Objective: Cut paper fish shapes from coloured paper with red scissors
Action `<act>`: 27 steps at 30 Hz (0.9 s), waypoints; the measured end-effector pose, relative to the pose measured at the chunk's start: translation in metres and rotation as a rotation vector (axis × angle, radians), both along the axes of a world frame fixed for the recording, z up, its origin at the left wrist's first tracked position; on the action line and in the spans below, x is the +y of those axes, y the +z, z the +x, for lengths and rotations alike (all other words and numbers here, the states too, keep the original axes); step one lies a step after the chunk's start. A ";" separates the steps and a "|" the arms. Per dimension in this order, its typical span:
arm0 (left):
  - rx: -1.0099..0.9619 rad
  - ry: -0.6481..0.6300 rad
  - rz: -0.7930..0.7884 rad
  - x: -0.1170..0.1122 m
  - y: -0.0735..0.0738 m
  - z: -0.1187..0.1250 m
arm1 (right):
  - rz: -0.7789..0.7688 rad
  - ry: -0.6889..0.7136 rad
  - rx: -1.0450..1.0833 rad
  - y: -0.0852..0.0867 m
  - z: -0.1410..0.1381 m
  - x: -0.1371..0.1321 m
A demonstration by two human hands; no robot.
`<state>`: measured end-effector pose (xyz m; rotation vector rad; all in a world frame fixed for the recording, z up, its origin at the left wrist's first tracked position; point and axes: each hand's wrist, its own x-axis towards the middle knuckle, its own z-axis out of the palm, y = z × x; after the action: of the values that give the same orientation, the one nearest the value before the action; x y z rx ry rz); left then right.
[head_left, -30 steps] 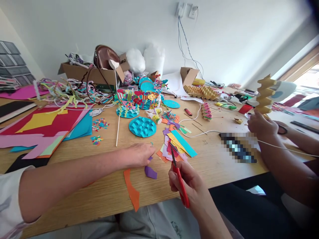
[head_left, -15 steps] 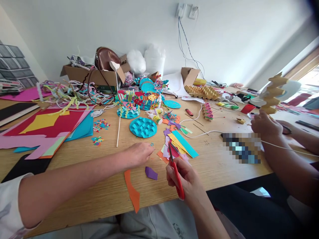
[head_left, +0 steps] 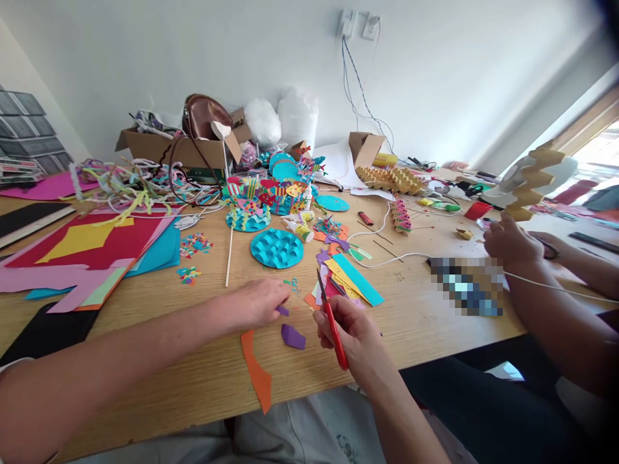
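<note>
My right hand (head_left: pixel 351 325) grips a pair of scissors (head_left: pixel 333 328) by its red handles, the narrow blades tilted up and to the left. My left hand (head_left: pixel 268 299) is low over the table, its fingers bent down and close together. At its fingertips shows a small purple paper scrap (head_left: pixel 283 310); whether they pinch it I cannot tell. Tiny blue-green paper bits (head_left: pixel 293 283) lie just beyond those fingers. Between my hands lies a larger purple paper piece (head_left: pixel 293 336), with an orange paper strip (head_left: pixel 257 374) nearer the table edge. Coloured paper offcuts (head_left: pixel 351 280) lie behind the scissors.
A blue bumpy disc (head_left: pixel 276 248), decorated fish pieces (head_left: pixel 249 200) and glue bottles (head_left: pixel 302 231) stand farther back. Paper sheets (head_left: pixel 97 245) are stacked at left. A white cable (head_left: pixel 382 225) crosses the table. At right, another person's hand (head_left: pixel 512 241) holds zigzag cardboard (head_left: pixel 532 183).
My left hand has drawn slightly left, uncovering more blue-green bits and the small purple scrap. The scissors have shifted slightly up and left with my right hand, blades more upright.
</note>
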<state>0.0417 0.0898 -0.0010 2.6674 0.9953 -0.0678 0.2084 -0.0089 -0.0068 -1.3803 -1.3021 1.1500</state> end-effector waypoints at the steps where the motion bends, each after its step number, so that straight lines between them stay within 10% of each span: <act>1: 0.013 -0.008 0.001 -0.003 0.002 0.002 | 0.003 0.006 -0.007 0.000 0.000 0.000; 18: -0.166 0.113 0.131 -0.038 0.027 -0.008 | -0.110 -0.033 0.375 0.008 -0.015 0.003; 27: -0.540 0.181 0.203 -0.064 0.007 -0.013 | -0.099 -0.023 0.477 0.007 -0.041 0.014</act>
<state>0.0290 0.0260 0.0056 2.5254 1.0865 0.7836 0.1677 0.0047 0.0004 -1.0930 -0.8956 1.4358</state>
